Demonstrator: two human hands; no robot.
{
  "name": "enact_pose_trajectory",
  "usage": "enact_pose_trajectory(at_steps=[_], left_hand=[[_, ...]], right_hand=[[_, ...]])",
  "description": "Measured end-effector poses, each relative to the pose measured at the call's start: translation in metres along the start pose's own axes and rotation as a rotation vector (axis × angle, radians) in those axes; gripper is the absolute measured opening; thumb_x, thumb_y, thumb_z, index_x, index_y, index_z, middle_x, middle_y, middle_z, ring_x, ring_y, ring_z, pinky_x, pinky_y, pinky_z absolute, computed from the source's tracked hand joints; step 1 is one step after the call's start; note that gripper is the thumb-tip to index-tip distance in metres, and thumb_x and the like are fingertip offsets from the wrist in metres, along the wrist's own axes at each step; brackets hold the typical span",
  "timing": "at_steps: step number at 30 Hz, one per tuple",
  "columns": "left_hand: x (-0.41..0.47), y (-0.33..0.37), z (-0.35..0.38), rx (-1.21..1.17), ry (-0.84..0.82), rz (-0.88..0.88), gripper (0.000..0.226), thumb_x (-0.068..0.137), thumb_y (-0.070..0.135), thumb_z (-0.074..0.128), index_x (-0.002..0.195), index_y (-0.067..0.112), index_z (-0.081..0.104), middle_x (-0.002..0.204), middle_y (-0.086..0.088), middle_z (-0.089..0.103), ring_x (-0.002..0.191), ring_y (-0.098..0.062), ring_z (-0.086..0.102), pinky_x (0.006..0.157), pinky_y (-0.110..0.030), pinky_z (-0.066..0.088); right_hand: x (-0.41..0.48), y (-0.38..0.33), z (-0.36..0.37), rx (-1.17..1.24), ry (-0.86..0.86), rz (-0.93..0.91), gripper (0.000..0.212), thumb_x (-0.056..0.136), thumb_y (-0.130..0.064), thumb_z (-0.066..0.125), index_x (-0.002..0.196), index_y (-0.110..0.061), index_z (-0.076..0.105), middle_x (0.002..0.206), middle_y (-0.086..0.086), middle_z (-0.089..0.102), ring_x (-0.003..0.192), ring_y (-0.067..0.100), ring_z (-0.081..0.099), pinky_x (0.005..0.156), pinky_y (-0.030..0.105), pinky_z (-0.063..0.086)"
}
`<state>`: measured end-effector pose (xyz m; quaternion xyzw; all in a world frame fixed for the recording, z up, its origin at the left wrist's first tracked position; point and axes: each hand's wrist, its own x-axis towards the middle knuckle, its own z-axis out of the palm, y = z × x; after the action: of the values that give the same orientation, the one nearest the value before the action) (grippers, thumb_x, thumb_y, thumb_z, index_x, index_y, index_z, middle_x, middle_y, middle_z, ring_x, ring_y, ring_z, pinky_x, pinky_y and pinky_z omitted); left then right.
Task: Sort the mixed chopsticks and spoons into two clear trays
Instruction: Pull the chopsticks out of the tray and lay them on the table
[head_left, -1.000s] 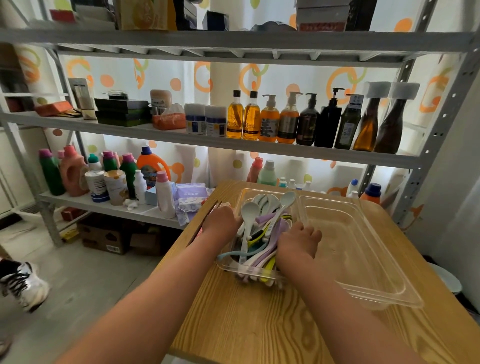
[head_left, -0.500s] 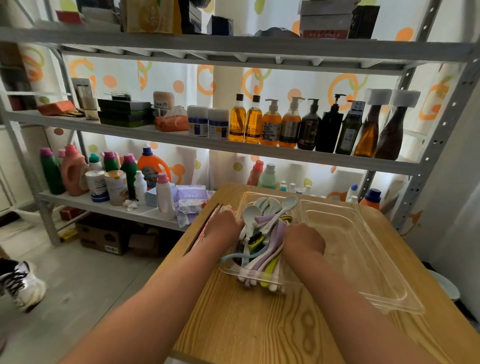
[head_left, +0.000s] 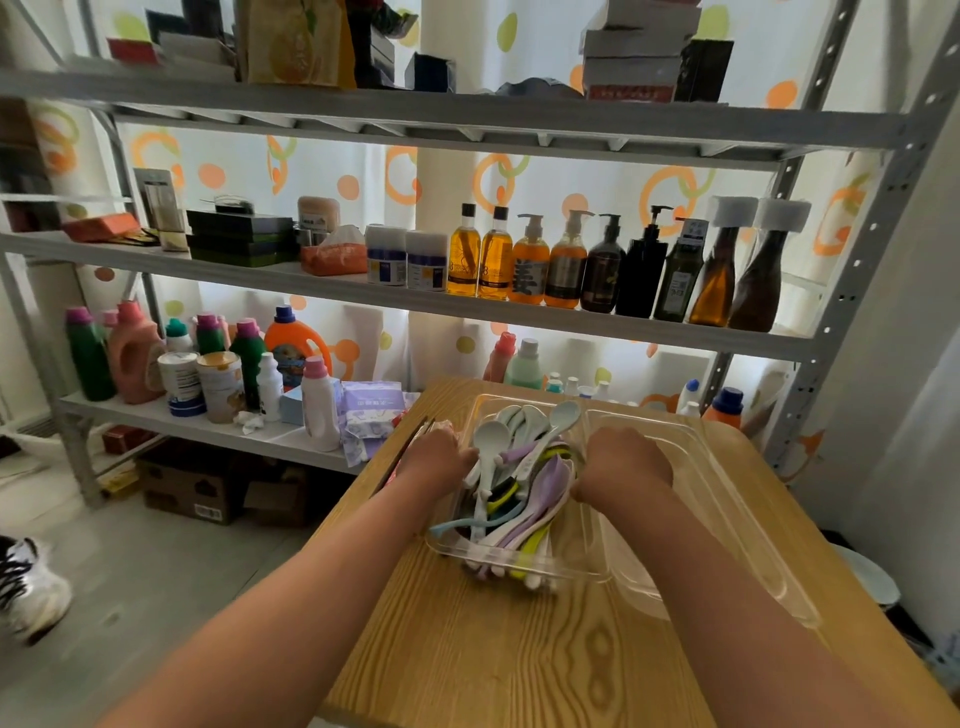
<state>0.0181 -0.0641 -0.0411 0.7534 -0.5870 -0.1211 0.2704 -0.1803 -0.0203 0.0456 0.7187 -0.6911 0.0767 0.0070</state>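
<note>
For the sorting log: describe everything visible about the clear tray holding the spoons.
The clear tray looks like plastic: rectangular, rounded corners, flared rim. It sits flat on the wooden table, with a second clear tray at its right. White, lilac, yellow-green and blue spoons lie piled in it, handles toward the near wall. The left hand and right hand curl over its long sides; their fingers are hidden.

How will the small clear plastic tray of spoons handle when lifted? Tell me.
The small clear plastic tray is probably light and fairly stiff: thin moulded walls. Its loose pastel plastic spoons, heaped past the rim, would likely slide or spill if tilted. Glossy walls may slip.
</note>
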Motion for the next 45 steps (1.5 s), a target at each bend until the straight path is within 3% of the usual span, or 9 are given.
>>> enact_pose_trajectory(at_steps=[7,11,16,24,28,32,34,38,45], left_hand=[[-0.006,0.009,-0.009,0.236,0.083,0.029,0.050,0.095,0.051,0.040,0.119,0.011,0.059,0.115,-0.008,0.063,0.102,-0.026,0.059,0.078,-0.033,0.047],[-0.015,0.030,-0.023,-0.071,0.174,0.124,0.047,0.099,0.043,0.037,0.082,0.010,0.066,0.087,-0.009,0.069,0.079,-0.022,0.062,0.072,-0.030,0.049],[-0.030,0.054,-0.036,-0.413,-0.035,0.139,0.043,0.098,0.043,0.042,0.097,0.011,0.071,0.084,0.004,0.069,0.075,-0.009,0.061,0.070,-0.024,0.045],[-0.026,0.044,-0.041,-0.573,-0.017,0.049,0.028,0.093,0.036,0.056,0.072,0.022,0.068,0.078,-0.001,0.071,0.076,-0.019,0.062,0.069,-0.029,0.048],[-0.016,0.029,-0.052,-0.511,0.117,-0.010,0.025,0.094,0.036,0.056,0.079,0.019,0.067,0.081,-0.001,0.069,0.082,-0.021,0.064,0.081,-0.034,0.051],[-0.006,0.005,-0.050,-0.273,0.138,-0.097,0.031,0.094,0.037,0.055,0.101,0.011,0.071,0.095,-0.006,0.070,0.085,-0.021,0.062,0.081,-0.031,0.048],[-0.003,-0.008,-0.045,-0.191,0.118,-0.122,0.034,0.093,0.040,0.055,0.103,0.011,0.071,0.097,-0.006,0.071,0.082,-0.019,0.060,0.078,-0.030,0.047],[0.002,-0.027,-0.033,-0.004,0.084,-0.144,0.040,0.092,0.045,0.055,0.105,0.011,0.070,0.103,-0.006,0.070,0.089,-0.021,0.061,0.076,-0.029,0.045],[0.014,-0.040,-0.022,0.093,0.059,-0.176,0.043,0.090,0.051,0.055,0.108,0.015,0.070,0.104,-0.006,0.069,0.095,-0.023,0.063,0.081,-0.034,0.050]], right_hand=[[-0.014,-0.006,-0.019,0.141,0.118,-0.060,0.033,0.085,-0.027,0.067,0.114,-0.013,0.060,0.110,0.007,0.063,0.101,0.025,0.061,0.075,0.030,0.049],[-0.023,-0.008,-0.016,0.295,0.093,-0.109,0.034,0.082,-0.035,0.067,0.102,-0.009,0.062,0.093,0.005,0.062,0.089,0.023,0.060,0.065,0.024,0.039],[-0.024,-0.022,0.001,0.493,0.030,-0.182,0.023,0.084,-0.035,0.066,0.083,-0.012,0.061,0.064,-0.003,0.049,0.056,0.007,0.046,0.047,0.017,0.027],[-0.016,-0.030,0.014,0.669,-0.052,-0.299,0.022,0.089,-0.029,0.058,0.084,-0.011,0.069,0.065,-0.005,0.058,0.063,0.006,0.055,0.063,0.020,0.045],[-0.013,-0.023,0.015,0.589,-0.028,-0.288,0.021,0.090,-0.025,0.057,0.076,-0.012,0.064,0.074,0.004,0.062,0.059,0.004,0.049,0.052,0.015,0.036],[-0.012,-0.014,0.023,0.425,-0.076,-0.239,0.031,0.088,-0.016,0.056,0.063,-0.034,0.051,0.087,0.002,0.054,0.063,0.009,0.045,0.049,0.017,0.030],[-0.011,-0.013,0.024,0.300,-0.084,-0.211,0.009,0.089,-0.022,0.055,0.084,-0.023,0.063,0.102,0.005,0.060,0.078,0.017,0.054,0.061,0.022,0.038],[-0.009,-0.013,0.023,0.124,-0.140,-0.162,0.028,0.096,-0.027,0.044,0.117,-0.011,0.055,0.119,0.008,0.059,0.113,0.028,0.053,0.094,0.036,0.040],[-0.006,-0.009,0.030,0.111,-0.132,-0.184,0.025,0.098,-0.025,0.037,0.099,-0.016,0.060,0.090,0.002,0.055,0.095,0.023,0.055,0.089,0.038,0.038]])
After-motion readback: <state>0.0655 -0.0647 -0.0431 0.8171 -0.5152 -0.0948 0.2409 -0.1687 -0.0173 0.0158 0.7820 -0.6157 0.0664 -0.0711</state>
